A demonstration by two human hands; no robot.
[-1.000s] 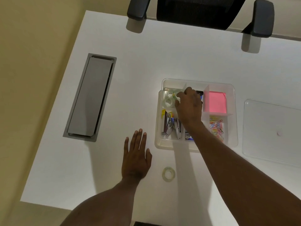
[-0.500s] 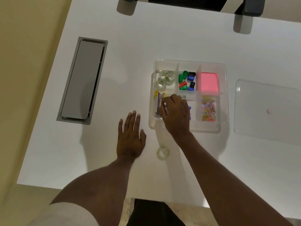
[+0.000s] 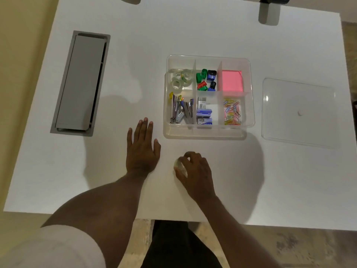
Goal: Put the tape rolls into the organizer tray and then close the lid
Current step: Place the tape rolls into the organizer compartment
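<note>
Curling over the last loose tape roll [image 3: 179, 165], the right hand [image 3: 195, 171] now sits on the white counter [image 3: 212, 180] in front of the organizer tray [image 3: 208, 133], its fingers bent around the clear roll; whether the grip has actually closed on it cannot be told, since the hand hides most of the roll. Half a second ago that hand was still over the tray's front left compartment, and a second ago it was at the back left one; it has since drawn back toward the person, and the roll lies where it lay before. The left hand [image 3: 142, 147] stays flat on the counter, palm down, fingers spread, holding nothing, just left of the tray's near corner. Three clear tape rolls [image 3: 181, 79] lie in the back left compartment. Beside them are coloured sharpeners [image 3: 206, 79] and a pink sticky-note pad [image 3: 231, 80]; the front row holds staplers [image 3: 181, 111], staple boxes [image 3: 204, 115] and paper clips [image 3: 232, 113]. The clear lid [image 3: 298, 113] lies flat on the counter right of the tray, apart from it, as before. A grey cable hatch [image 3: 81, 83] is set into the counter at far left.
</note>
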